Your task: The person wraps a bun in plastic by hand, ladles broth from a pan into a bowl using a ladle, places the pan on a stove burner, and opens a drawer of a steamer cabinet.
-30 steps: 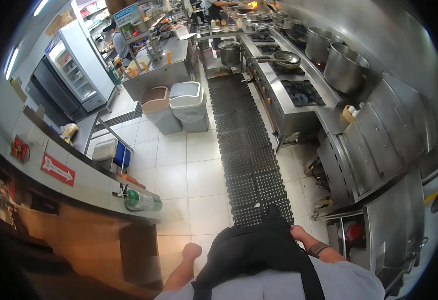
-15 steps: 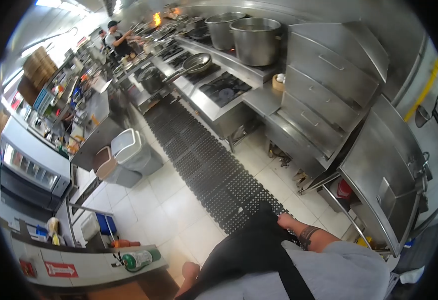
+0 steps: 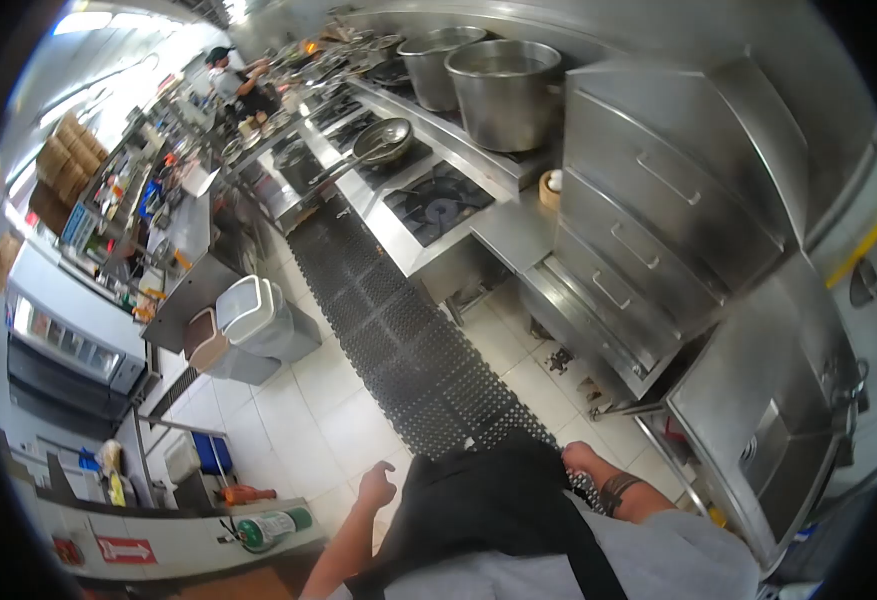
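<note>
My left hand [image 3: 376, 487] hangs beside the black apron [image 3: 488, 500], above the pale floor tiles. Its fingers are loosely bent and somewhat apart, with nothing seen in them. On the other side of the apron, my right hand [image 3: 580, 460] hangs near the edge of the black rubber mat [image 3: 398, 310]. Its fingers are curled in, and no object shows in them. Neither hand touches the equipment around me.
To the right stand a steel drawer unit [image 3: 638, 210] and a steel sink [image 3: 748, 400]. Big stockpots [image 3: 503, 105] and a pan [image 3: 383, 140] sit on the range. Bins [image 3: 248, 315] and a green extinguisher [image 3: 268, 528] are on the left. A co-worker [image 3: 238, 85] stands far ahead.
My left hand has risen and come further into view. My right hand has shifted slightly. The range and drawer unit appear closer, and the flame far ahead looks smaller.
</note>
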Demonstrator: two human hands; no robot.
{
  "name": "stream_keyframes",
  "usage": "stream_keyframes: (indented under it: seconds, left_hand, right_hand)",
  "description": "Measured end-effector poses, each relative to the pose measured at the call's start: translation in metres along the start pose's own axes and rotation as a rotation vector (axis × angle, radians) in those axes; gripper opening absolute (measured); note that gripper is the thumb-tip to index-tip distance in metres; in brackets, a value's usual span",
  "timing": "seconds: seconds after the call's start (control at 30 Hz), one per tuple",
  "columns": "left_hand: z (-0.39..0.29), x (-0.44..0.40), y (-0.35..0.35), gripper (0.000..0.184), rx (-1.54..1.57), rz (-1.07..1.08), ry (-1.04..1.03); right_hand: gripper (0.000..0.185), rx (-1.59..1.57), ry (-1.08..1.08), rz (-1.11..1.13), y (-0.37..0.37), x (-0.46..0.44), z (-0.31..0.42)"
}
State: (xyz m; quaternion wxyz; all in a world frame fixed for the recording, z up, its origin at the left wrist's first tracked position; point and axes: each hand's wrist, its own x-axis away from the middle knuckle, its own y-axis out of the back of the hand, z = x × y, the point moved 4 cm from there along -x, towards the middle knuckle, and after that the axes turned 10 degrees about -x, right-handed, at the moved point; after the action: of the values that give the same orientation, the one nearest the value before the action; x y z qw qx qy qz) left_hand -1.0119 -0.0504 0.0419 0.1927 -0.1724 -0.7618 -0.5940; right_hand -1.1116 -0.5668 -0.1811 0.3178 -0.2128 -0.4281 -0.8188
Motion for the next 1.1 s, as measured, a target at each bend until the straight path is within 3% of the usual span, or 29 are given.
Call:
stream_keyframes:
  seconds: [0.03,0.1,0.17,0.2,0.27,0.4,0.47,0.6,0.63,0.7,0.77,0.83,0.87,0.93,0.97,1.03,1.07,1.1]
  left_hand:
    - [-0.011,-0.009,0.001,0.039,-0.061,-0.017,-0.093]
    - [-0.053,-0.005,0.024,0.031,0.004,0.076,0.026]
    - [-0.058,-0.014,0.017,0.023,0.063,-0.087,-0.136]
    - [-0.058,-0.012,0.015,0.023,0.071,-0.097,-0.124]
    - [-0.053,-0.013,0.013,0.019,0.062,-0.061,-0.044]
    - [-0.008,-0.005,0.013,0.018,-0.138,-0.020,0.138]
    - [0.024,0.003,0.011,0.018,-0.148,-0.167,0.293]
    - [0.040,0.023,0.022,0.025,-0.239,-0.046,0.343]
    - [0.054,0.024,0.012,0.025,-0.225,-0.076,0.388]
    - [0.077,0.016,-0.012,0.024,-0.268,-0.085,0.329]
    - [0.102,-0.007,-0.046,0.021,-0.275,0.075,0.161]
    - [0.112,-0.022,-0.058,0.020,-0.188,0.276,0.040]
    - [0.131,-0.035,-0.063,0.020,-0.193,0.276,0.013]
    - [0.160,-0.070,-0.071,0.018,-0.312,0.279,-0.368]
    - [0.166,-0.084,-0.059,0.018,-0.316,0.275,-0.397]
    - [0.179,-0.114,-0.034,0.016,-0.325,0.328,-0.214]
    - [0.190,-0.133,-0.027,0.016,-0.329,0.317,-0.242]
    - [0.201,-0.148,-0.019,0.015,-0.228,0.220,-0.277]
  right_hand:
    - [0.020,-0.044,0.088,0.120,0.003,-0.004,-0.006]
    - [0.012,-0.487,-0.317,0.041,0.009,-0.005,-0.021]
    - [0.009,-0.744,-0.426,-0.039,0.006,-0.008,-0.033]
    - [0.009,-0.731,-0.416,-0.033,0.010,-0.006,-0.034]
    - [0.011,0.102,0.022,0.062,0.018,0.000,-0.019]
    - [0.014,0.035,0.081,0.053,-0.008,0.000,-0.021]
    - [0.015,0.276,0.360,-0.116,-0.035,-0.013,-0.034]
    - [0.015,0.256,0.267,-0.041,-0.042,-0.017,-0.021]
    - [0.017,0.188,0.144,0.106,-0.040,-0.023,-0.020]
    - [0.022,0.036,-0.093,0.396,-0.026,-0.039,-0.016]
    - [0.020,0.268,0.171,0.211,0.029,-0.035,0.032]
    - [0.013,-0.052,-0.137,0.115,0.052,-0.054,0.041]
    - [0.013,-0.059,-0.157,0.097,0.064,-0.062,0.053]
    - [0.016,-0.282,-0.363,-0.137,0.092,-0.077,0.079]
    - [0.016,-0.288,-0.381,-0.160,0.088,-0.088,0.087]
    - [0.021,-0.348,-0.333,-0.121,0.084,-0.127,0.095]
    - [0.023,-0.805,-0.499,-0.249,0.114,-0.107,0.151]
    - [0.024,-0.625,-0.418,-0.214,0.120,-0.126,0.176]
